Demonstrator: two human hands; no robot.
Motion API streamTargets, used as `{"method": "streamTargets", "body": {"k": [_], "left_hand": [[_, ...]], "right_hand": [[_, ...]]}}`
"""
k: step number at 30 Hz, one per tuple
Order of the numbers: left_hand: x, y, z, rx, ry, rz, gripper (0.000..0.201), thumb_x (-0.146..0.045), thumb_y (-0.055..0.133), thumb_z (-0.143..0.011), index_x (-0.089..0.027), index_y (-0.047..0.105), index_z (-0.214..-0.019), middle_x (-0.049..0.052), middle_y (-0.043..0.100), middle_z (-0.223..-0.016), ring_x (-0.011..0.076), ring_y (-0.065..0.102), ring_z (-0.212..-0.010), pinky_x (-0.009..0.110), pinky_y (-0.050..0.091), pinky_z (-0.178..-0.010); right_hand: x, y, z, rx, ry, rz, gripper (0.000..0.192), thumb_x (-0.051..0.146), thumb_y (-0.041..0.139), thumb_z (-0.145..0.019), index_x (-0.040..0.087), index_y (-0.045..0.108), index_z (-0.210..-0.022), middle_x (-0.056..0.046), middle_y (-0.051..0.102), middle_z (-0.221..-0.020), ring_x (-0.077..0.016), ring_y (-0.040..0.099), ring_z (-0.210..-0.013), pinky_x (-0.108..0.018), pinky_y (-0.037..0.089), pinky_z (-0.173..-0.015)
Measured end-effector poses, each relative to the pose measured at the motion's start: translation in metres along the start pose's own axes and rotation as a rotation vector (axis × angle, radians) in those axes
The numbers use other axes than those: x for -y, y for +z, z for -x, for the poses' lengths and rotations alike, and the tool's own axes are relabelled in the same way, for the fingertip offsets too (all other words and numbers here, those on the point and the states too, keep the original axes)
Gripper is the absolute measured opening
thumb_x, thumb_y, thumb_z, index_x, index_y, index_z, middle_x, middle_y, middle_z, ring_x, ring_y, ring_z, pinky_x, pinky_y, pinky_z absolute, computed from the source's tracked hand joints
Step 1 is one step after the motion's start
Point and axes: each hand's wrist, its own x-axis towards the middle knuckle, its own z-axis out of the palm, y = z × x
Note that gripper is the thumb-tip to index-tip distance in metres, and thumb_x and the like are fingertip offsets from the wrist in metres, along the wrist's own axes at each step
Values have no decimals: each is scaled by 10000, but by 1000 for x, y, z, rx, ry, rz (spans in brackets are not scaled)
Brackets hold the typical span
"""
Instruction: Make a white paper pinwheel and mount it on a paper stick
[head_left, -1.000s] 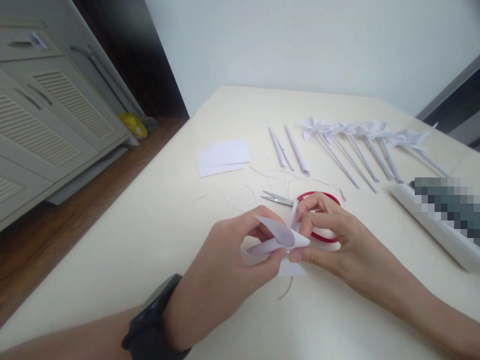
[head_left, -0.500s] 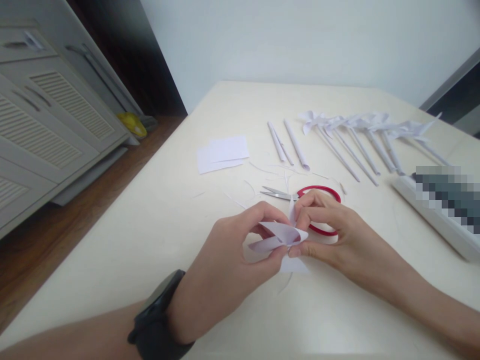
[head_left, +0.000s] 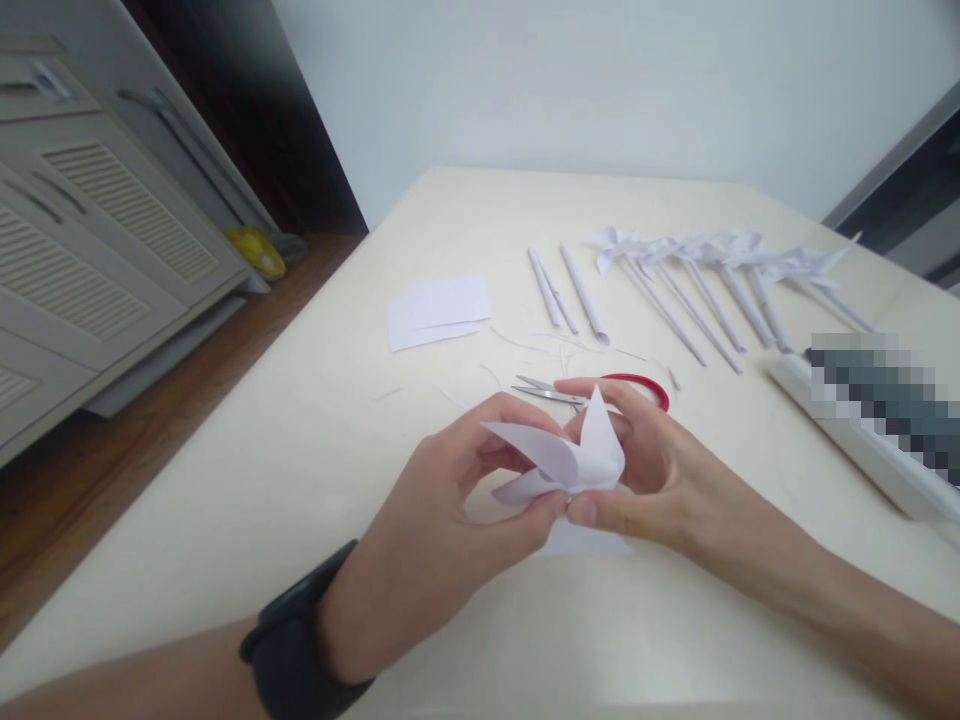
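White paper pinwheel head point(head_left: 596, 465), part-folded w/ pointed curling blades, is b/w both hands, over the near part of the smooth cream tabletop point(head_left: 337, 450); can't tell if its flat lower flap touches the surface. L hand point(head_left: 450, 490), w/ black wristwatch point(head_left: 300, 640), has it pinched: thumb tip at the lower mid fold, fingers curled behind, two blades poking out thru the thumb/index gap. R hand point(head_left: 660, 480): thumb tip just beside L thumb at the ctr, index stretched behind the upright blade, so a looser, wider pinch; R fingertips partly hidden, exact contact unclear.

Step in hand, prob.: gathering blade tips to the ctr. Next move seems to call for L thumb firm on the ctr while R works the lower flap in, w/o flattening the curls. Thin paper could spring back if a thumb lets up.

Metal scissors w/ red handles point(head_left: 551, 394) lie just beyond R hand, part-covered by it. Farther back: row of white paper pinwheels on rolled sticks point(head_left: 742, 248), prob. same type.
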Motion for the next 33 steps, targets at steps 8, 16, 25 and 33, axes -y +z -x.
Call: {"method": "streamTargets", "body": {"k": [8,16,25,33], "left_hand": [[2,0,-1,15,-57,15,204,-87,555,-751,-215,496,-898,-23,572,-871,97,561,-726,166,440,-574],[1,2,0,39,-63,45,183,-107,566,-760,-222,496,-884,-28,582,-848,106,567,-774,183,456,-654],[3,-1,-1,73,-74,164,187,-152,610,-745,-234,510,-880,-21,592,-885,107,583,-764,179,468,-639],[-2,-1,-5,104,-126,261,229,-134,641,-687,-222,526,-865,-18,626,-787,104,594,-629,180,464,-547]], "right_hand": [[3,2,0,-5,25,-7,503,173,649,-732,296,377,-1138,28,536,-872,-164,564,-854,-313,468,-752],[-1,0,1,-21,39,15,590,182,674,-706,339,350,-1174,52,508,-805,-161,564,-802,-313,468,-713],[-1,-2,3,8,1,-17,615,163,676,-694,361,355,-1180,39,529,-806,-194,581,-822,-325,484,-678],[10,-3,3,20,60,-37,616,139,686,-678,326,360,-1165,55,495,-742,-204,589,-846,-341,478,-725]]}}
